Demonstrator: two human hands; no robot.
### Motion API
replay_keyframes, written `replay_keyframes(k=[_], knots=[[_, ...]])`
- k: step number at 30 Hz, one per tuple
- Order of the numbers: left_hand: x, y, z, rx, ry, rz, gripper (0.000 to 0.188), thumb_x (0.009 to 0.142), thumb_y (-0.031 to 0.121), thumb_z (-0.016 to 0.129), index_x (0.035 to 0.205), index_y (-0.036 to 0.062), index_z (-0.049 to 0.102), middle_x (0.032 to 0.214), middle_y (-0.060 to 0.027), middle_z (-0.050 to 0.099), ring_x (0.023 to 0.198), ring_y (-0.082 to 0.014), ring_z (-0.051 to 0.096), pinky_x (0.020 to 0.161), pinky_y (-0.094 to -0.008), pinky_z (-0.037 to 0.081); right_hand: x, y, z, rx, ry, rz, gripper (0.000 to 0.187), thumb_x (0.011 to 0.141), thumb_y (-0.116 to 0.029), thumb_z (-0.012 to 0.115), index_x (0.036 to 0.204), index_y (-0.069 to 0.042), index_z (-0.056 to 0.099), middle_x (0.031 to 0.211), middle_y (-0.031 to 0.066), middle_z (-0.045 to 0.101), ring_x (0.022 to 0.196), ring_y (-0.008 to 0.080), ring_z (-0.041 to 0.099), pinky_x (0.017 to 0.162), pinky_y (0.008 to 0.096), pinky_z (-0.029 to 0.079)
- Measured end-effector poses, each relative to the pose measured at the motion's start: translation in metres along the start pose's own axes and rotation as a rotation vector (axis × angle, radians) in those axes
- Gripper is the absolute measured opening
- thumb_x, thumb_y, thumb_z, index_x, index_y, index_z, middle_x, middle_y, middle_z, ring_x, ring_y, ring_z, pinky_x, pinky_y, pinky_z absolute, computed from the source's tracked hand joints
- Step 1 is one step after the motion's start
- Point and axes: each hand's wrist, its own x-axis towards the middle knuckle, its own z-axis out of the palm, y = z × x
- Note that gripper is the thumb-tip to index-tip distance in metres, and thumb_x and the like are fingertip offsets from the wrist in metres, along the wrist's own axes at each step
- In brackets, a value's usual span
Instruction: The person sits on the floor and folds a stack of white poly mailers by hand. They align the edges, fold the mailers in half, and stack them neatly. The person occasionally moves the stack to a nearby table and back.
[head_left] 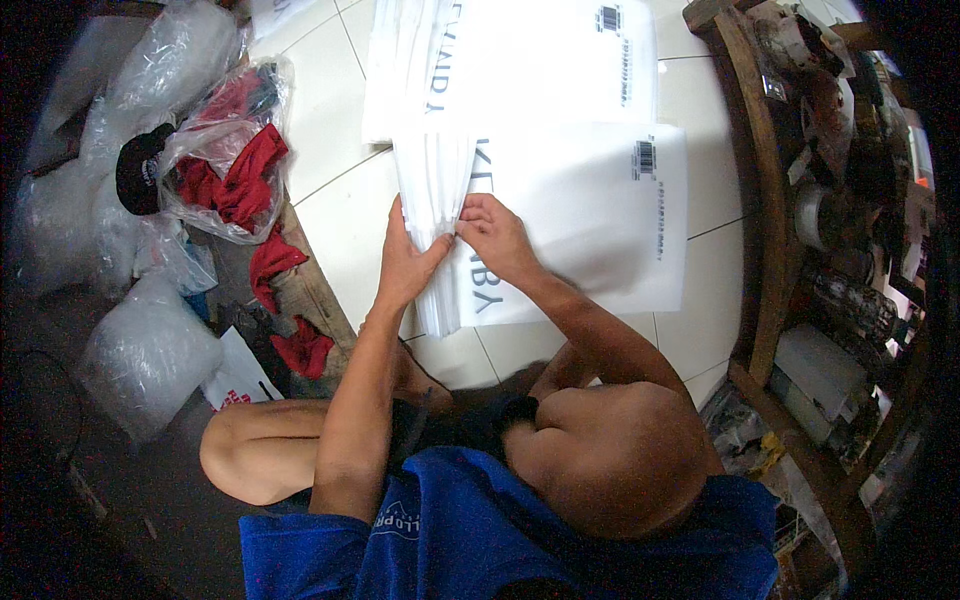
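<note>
Head view: left hand [408,268] and right hand [502,243] clamp one pleated white bundle [436,180].

Left hand [410,262] clasped bunched edge of white sheets [590,220] — right hand [498,242] touched it — red cloth [252,172] lay left.

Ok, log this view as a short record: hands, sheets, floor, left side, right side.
Left hand: grips layered white strip, thumb on top
Right hand: fingertips at strip's right edge
White sheets: dark lettering, barcodes
Floor: pale tiles
Left side: red cloth in clear plastic bag, dark cap beside it
Right side: wooden frame
</note>
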Motion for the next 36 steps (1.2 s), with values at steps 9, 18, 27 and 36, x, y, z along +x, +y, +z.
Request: replay_keyframes(k=[9, 18, 27, 36], knots=[[0.001, -0.009, 0.002, -0.014, 0.015, 0.016, 0.091, 0.078, 0.014, 0.076, 0.151, -0.0006, 0.024, 0.139, -0.0222, 0.05, 0.125, -0.0309, 0.054, 0.106, -0.0406, 0.043, -0.003, -0.005, 0.005, -0.069, 0.119, -0.072, 0.041, 0.09, 0.003, 0.055, 0.128, 0.004, 0.043, 0.099, 0.0141, 0.065, 0.088, 0.0167, 0.066, 0.078, 0.0299, 0.054], [0.001, -0.002, 0.0, -0.082, -0.007, 0.01, 0.093, 0.077, 0.015, 0.079, 0.151, -0.0021, 0.025, 0.139, -0.022, 0.049, 0.127, -0.0304, 0.052, 0.107, -0.0401, 0.043, -0.002, 0.014, 0.0, -0.357, 0.187, -0.264, 0.017, 0.09, -0.003, 0.06, 0.105, 0.003, 0.057, 0.091, 0.012, 0.064, 0.075, 0.0099, 0.06, 0.063, 0.0254, 0.048], [0.0, -0.008, 0.003, -0.119, 0.032, 0.005, 0.098, 0.073, 0.021, 0.082, 0.148, -0.0078, 0.027, 0.139, -0.0262, 0.047, 0.128, -0.0345, 0.05, 0.108, -0.0412, 0.04, -0.001, 0.01, 0.006, -0.234, 0.196, -0.117, 0.021, 0.09, -0.007, 0.066, 0.106, 0.003, 0.056, 0.081, 0.0088, 0.063, 0.067, 0.0084, 0.058, 0.06, 0.0264, 0.049], [0.0, -0.001, 0.001, -0.143, -0.004, -0.04, 0.094, 0.075, 0.018, 0.078, 0.149, -0.0057, 0.026, 0.138, -0.0254, 0.047, 0.127, -0.0341, 0.05, 0.109, -0.0418, 0.039, -0.004, 0.01, 0.002, -0.259, 0.374, -0.308, 0.016, 0.089, 0.004, 0.055, 0.105, 0.001, 0.056, 0.089, 0.0083, 0.055, 0.077, 0.0097, 0.053, 0.066, 0.0277, 0.049]])
